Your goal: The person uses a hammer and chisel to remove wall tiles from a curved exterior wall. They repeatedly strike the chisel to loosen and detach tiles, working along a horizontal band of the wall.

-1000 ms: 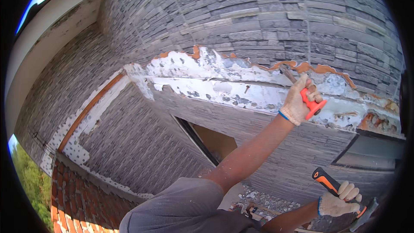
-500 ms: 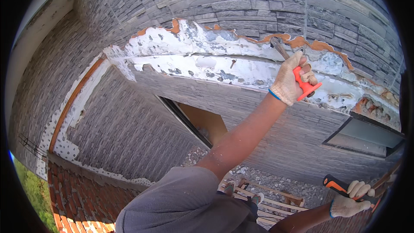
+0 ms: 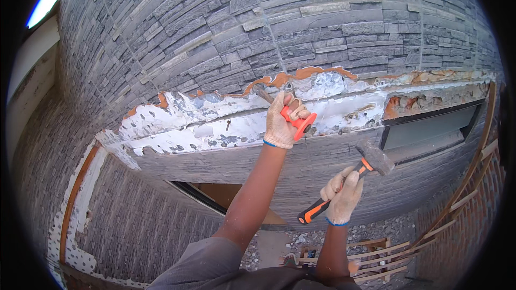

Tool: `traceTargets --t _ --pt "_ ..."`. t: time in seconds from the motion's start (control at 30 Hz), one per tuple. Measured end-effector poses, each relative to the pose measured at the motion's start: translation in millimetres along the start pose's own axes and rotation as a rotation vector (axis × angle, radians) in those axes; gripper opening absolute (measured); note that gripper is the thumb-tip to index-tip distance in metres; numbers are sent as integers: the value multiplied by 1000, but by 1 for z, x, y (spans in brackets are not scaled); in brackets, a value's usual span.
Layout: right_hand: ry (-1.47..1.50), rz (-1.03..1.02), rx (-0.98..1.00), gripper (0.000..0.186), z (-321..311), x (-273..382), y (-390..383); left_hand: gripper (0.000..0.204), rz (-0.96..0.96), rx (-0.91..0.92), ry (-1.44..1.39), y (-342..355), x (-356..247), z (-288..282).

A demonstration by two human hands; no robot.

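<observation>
My left hand [image 3: 280,123], in a pale work glove, is closed around a chisel with an orange-red hand guard [image 3: 305,124]. The chisel's grey blade [image 3: 262,93] points up and left, near the ragged orange-brown edge of the stripped wall band [image 3: 215,123]. Lower and to the right, my gloved right hand [image 3: 344,196] grips a hammer by its black and orange handle [image 3: 316,210]. Its heavy grey head [image 3: 379,159] is up, in front of the wall and apart from the chisel. A small nail or screw [image 3: 228,125] sticks out of the white band.
Grey stone-look tiles [image 3: 344,27] cover the wall above and below the band. A dark-framed opening [image 3: 430,129] is at the right, another [image 3: 215,196] below. Wooden slats [image 3: 371,260] and rubble [image 3: 301,241] lie beneath me. A wooden ladder-like frame [image 3: 467,193] stands at the right.
My view has turned to the right. My right hand has raised the hammer from the lower right, bringing it closer to the chisel. The left hand still holds the chisel near the tile edge.
</observation>
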State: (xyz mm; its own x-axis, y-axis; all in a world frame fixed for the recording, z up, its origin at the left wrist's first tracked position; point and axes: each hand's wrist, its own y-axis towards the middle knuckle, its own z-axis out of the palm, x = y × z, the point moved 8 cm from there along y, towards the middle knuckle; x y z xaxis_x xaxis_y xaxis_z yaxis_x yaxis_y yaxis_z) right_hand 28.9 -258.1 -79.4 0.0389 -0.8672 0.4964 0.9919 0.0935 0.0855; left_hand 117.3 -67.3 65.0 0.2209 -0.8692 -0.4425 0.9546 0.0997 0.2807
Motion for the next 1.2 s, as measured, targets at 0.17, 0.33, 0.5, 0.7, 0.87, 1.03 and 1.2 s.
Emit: traceTargets --t 0.17,0.33,0.5,0.7,0.87,1.03,1.2 --pt "141 -606 93 35 -26 155 -3 34 14 -29 13 -1 -4 -4" --pt "319 -902 113 38 26 182 -22 35 14 -34 -16 -2 -5 -1" --pt "-37 93 131 27 75 -17 -5 36 36 -294 144 -8 -5 -15" --pt "129 -200 10 28 -15 58 6 36 -10 -34 21 -4 -4 2" --pt "338 -909 366 36 33 198 -17 35 -1 -5 -74 -3 -11 0" --pt "-302 -107 169 29 88 24 1 33 72 -127 22 -3 -13 -11" --pt "-151 -38 106 28 9 -7 0 35 -30 80 23 -1 -4 2"
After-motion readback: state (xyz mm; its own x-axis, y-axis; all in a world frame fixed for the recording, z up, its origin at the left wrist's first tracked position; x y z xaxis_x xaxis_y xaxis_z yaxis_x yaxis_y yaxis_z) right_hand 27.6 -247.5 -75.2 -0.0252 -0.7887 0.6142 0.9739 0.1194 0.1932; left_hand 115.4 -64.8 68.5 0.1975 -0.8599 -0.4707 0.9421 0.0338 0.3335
